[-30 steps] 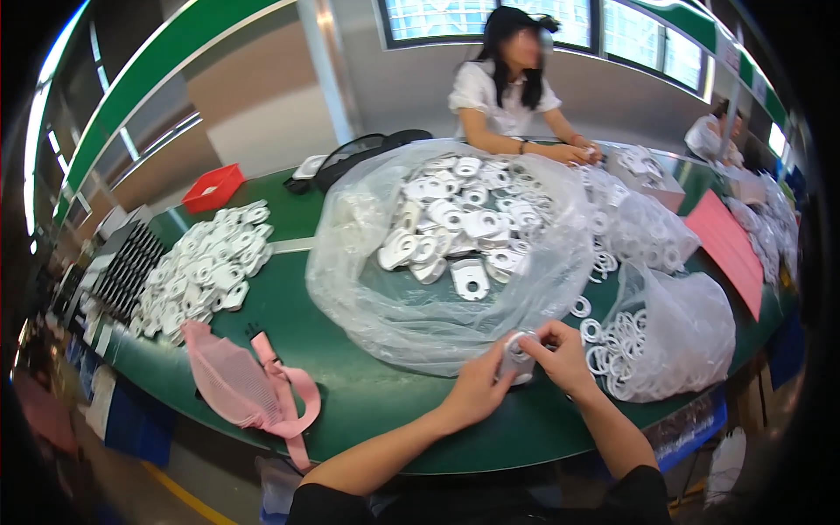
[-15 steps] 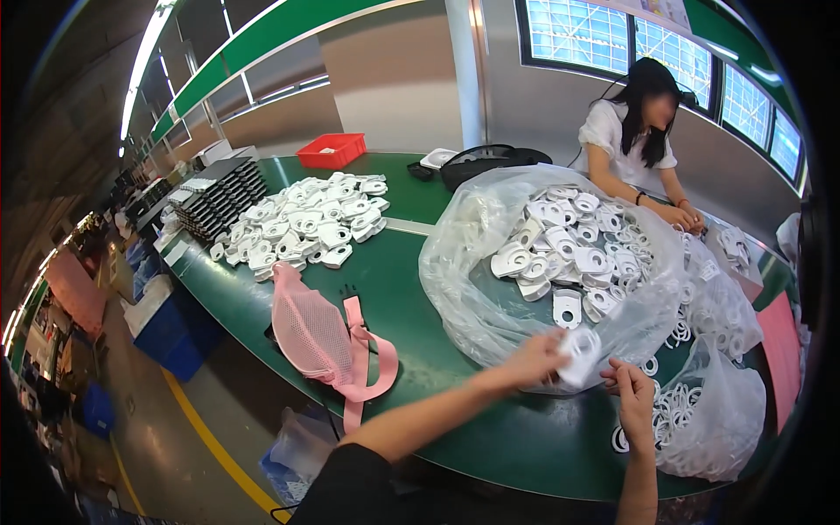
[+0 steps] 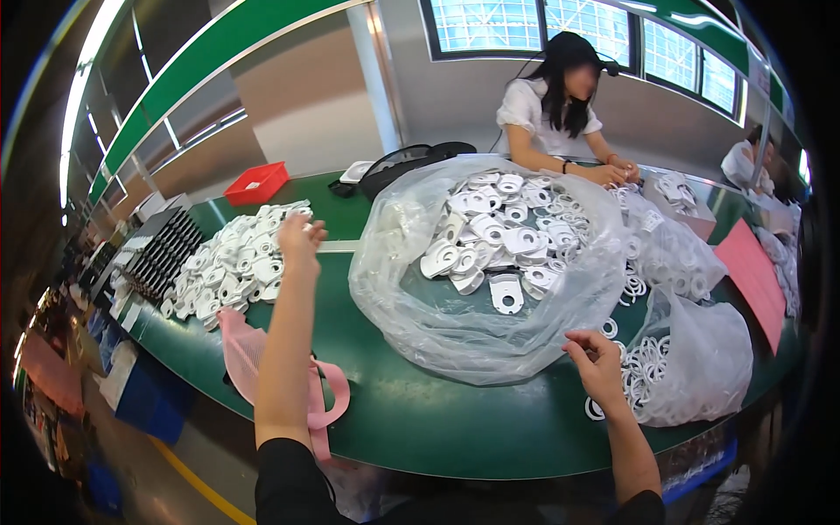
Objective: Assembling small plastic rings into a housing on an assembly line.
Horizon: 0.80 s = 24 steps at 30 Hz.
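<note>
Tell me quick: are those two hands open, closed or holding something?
Left hand: by the white pile; grip cannot be told.
Right hand: half-open, nothing visible in it, near the rings.

Grn table fronts gray wall w/ windows, strip light L, yel-lined flr.
</note>
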### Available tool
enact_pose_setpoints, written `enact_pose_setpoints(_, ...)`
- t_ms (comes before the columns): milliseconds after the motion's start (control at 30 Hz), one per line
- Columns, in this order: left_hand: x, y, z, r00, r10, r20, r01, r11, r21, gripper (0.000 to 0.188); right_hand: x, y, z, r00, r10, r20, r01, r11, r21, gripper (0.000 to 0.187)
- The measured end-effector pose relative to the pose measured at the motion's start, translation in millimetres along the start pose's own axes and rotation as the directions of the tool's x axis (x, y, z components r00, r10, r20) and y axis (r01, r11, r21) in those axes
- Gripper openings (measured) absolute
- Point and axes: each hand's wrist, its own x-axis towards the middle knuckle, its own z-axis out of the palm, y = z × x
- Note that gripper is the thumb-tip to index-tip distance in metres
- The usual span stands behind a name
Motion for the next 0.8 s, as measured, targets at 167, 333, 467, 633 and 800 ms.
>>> enact_pose_setpoints(167,-59,-65,120,0.737,-0.277,0.616,-0.147,0.824,0.547,0.038,-2,6,-7,0.997,-0.02,-0.072,0.021,1.0,0.009,0.015)
enact_pose_setpoints(333,-36,-147,181,0.789,-0.12,0.603,-0.377,0.681,0.628,0.04,-1,1,-1,0.998,-0.016,-0.067,0.016,1.0,-0.007,0.014)
enact_pose_setpoints(467,-5,-169,208,0.871,-0.263,0.415,-0.356,0.245,0.902,0.043,-3,0,-4,0.989,-0.052,-0.136,0.04,0.995,-0.089,0.012)
enact_pose_setpoints(633,55,-209,188,0.897,-0.132,0.422,-0.385,0.236,0.892,0.05,-4,-7,-4,0.975,-0.202,-0.095,0.174,0.955,-0.24,0.011)
enact_pose_setpoints(800,58,-222,226,0.866,-0.378,0.327,-0.16,0.41,0.898,0.086,2,-2,-7,0.963,-0.25,-0.099,0.206,0.922,-0.327,0.012)
